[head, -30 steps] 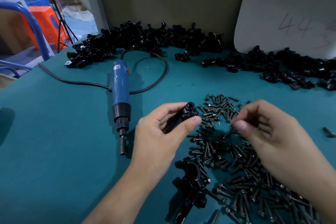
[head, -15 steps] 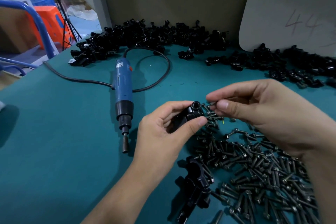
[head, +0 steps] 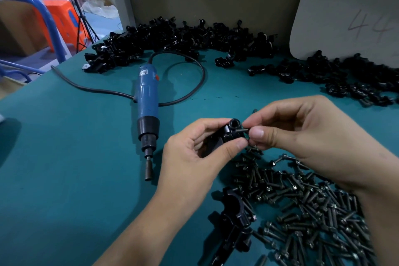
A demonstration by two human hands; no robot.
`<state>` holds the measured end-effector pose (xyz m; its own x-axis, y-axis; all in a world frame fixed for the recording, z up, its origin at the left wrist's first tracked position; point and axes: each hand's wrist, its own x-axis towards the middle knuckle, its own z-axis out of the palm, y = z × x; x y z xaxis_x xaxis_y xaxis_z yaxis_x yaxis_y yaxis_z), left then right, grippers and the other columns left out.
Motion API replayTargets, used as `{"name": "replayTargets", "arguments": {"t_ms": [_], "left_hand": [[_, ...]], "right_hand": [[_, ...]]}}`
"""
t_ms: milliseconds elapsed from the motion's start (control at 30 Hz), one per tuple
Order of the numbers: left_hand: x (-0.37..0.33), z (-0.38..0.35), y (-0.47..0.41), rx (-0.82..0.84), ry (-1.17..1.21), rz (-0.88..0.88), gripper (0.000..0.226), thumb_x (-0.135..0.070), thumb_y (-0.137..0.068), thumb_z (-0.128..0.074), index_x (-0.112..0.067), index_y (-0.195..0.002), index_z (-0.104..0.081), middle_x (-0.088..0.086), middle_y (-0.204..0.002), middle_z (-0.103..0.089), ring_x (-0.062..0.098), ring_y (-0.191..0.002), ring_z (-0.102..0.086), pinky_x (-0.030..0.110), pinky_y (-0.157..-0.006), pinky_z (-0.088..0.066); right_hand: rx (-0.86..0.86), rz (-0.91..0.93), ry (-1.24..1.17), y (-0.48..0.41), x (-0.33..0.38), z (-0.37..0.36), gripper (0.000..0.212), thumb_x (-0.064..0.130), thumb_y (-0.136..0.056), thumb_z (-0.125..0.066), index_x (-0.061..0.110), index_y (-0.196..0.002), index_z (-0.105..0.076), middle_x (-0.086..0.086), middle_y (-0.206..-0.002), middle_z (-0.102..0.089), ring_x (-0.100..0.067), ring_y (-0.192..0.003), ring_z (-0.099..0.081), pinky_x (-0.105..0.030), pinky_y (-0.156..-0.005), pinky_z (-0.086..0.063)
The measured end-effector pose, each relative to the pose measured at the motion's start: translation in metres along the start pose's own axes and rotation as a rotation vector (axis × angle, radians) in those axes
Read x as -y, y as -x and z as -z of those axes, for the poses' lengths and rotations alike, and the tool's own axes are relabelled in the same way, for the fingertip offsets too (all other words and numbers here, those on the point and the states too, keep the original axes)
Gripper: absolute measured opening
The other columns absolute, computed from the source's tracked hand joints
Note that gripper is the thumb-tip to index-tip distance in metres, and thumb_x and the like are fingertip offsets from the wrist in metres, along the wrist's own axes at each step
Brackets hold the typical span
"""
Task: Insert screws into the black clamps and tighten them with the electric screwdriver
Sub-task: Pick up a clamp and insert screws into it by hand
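We hold the black clamp (head: 226,136) just above the teal surface (head: 75,179), our left hand (head: 194,157) with its grip curled round the body. Our right hand (head: 302,136) pinches a screw (head: 241,130) in a narrow grip at the clamp's side. Both look rigid and light (the screw probably slick), so we judge fingertips near its head best. The electric screwdriver (head: 146,103) lies apart.

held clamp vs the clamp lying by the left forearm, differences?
The held clamp is off the mat, pinched in the left hand; the lying clamp rests on the teal mat at the edge of the screw pile. The held clamp has a screw at it, pinched by the right hand; the lying clamp is untouched. Both are black.
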<state>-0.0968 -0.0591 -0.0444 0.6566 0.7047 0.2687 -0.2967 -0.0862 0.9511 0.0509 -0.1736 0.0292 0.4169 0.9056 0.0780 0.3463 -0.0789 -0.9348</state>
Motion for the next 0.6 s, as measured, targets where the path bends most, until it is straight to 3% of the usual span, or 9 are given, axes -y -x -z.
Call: {"name": "replayTargets", "arguments": {"t_ms": [233,367,600], "left_hand": [[-0.0004,0.0001,0.0004,0.002,-0.005,0.005,0.03,-0.027,-0.075,-0.087,-0.029,-0.103,-0.078,-0.007,-0.102,-0.08,0.01,-0.1,-0.076,0.016,-0.087,-0.055],[0.0001,-0.0001,0.0002,-0.011,-0.007,-0.007,0.028,-0.023,-0.076,-0.088,-0.026,-0.102,-0.078,-0.006,-0.102,-0.081,0.011,-0.1,-0.076,0.017,-0.088,-0.055],[-0.0009,0.0005,-0.0002,-0.004,-0.008,0.003,0.033,-0.022,-0.073,-0.087,-0.022,-0.105,-0.077,-0.005,-0.102,-0.081,0.011,-0.099,-0.076,0.017,-0.087,-0.055]], "right_hand": [[-0.04,0.0,0.082,0.001,0.0,0.0008,0.02,0.01,-0.083,-0.077,0.03,-0.086,-0.08,0.001,-0.077,-0.078,-0.009,-0.07,-0.075,-0.012,-0.068,-0.054],[-0.005,0.014,0.074,0.0002,0.0012,-0.0037,0.013,0.008,-0.084,-0.077,0.021,-0.085,-0.08,0.001,-0.078,-0.078,-0.009,-0.072,-0.076,-0.012,-0.069,-0.055],[-0.067,0.004,0.068,-0.004,-0.0006,-0.0068,0.007,0.029,-0.076,-0.079,0.024,-0.08,-0.08,-0.003,-0.071,-0.076,-0.009,-0.064,-0.072,-0.014,-0.062,-0.054]]}}
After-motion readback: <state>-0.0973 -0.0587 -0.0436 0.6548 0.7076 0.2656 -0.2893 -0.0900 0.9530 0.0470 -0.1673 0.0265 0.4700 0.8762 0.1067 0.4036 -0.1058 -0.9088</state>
